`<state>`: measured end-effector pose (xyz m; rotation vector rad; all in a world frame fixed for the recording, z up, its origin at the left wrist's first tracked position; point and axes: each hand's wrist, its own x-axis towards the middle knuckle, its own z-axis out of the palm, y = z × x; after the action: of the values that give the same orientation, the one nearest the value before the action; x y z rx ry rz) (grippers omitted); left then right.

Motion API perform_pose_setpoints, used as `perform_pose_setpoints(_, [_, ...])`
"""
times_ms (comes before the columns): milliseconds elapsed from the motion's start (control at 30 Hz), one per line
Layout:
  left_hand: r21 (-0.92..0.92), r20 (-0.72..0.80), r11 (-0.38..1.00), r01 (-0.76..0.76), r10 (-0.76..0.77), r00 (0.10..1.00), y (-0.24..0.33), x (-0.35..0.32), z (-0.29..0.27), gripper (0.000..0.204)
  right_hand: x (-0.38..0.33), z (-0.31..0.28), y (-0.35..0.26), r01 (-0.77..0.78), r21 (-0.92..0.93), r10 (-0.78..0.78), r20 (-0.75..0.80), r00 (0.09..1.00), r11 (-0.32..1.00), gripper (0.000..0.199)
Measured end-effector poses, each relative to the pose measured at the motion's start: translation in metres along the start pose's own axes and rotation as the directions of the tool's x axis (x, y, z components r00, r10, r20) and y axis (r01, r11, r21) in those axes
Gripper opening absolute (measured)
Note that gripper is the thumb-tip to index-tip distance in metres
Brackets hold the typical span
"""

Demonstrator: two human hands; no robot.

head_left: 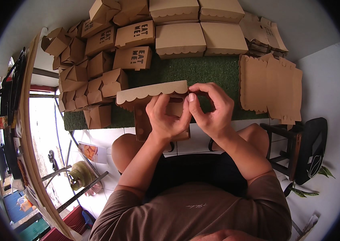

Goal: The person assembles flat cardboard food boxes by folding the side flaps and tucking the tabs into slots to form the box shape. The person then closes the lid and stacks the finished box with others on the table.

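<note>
Two sets of fingers (193,105) pinched shut on one half-folded kraft box (154,93), thumbs pressed together at its front wall, apparently to hold a flap or tab in place. Left hand (166,116) wrapped over the near panel, right hand (212,108) closing in from the side, box held up over bare knees, clear of the green turf mat (194,70), scalloped lid edge turned away. Beyond, on the mat: finished small boxes (97,64) heaped at left, larger closed boxes (198,28) in neat rows at the back, probably sorted by size. Flat blanks (270,86) stacked at right, within easy reach. Dark stool (298,148) beside the right knee.
</note>
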<state>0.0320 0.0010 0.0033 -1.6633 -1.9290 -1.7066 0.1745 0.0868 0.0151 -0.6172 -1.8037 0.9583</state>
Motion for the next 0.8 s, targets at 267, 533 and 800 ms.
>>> perform_pose_setpoints(267, [0.065,-0.040,0.998,0.023,-0.020,0.999,0.000,0.004,0.006,0.029,0.000,-0.001,0.001,-0.088,0.125,0.089,0.003,0.996,0.988,0.021])
perform_pose_setpoints(533, [0.119,-0.142,0.993,-0.024,0.041,0.989,-0.002,-0.002,0.013,0.026,-0.002,-0.004,0.002,-0.161,0.145,0.160,0.018,0.987,0.976,0.035])
perform_pose_setpoints(800, [0.113,-0.169,0.989,-0.097,0.116,0.979,-0.002,0.001,0.014,0.029,0.012,-0.006,0.007,-0.010,0.096,0.005,0.060,0.998,0.995,0.032])
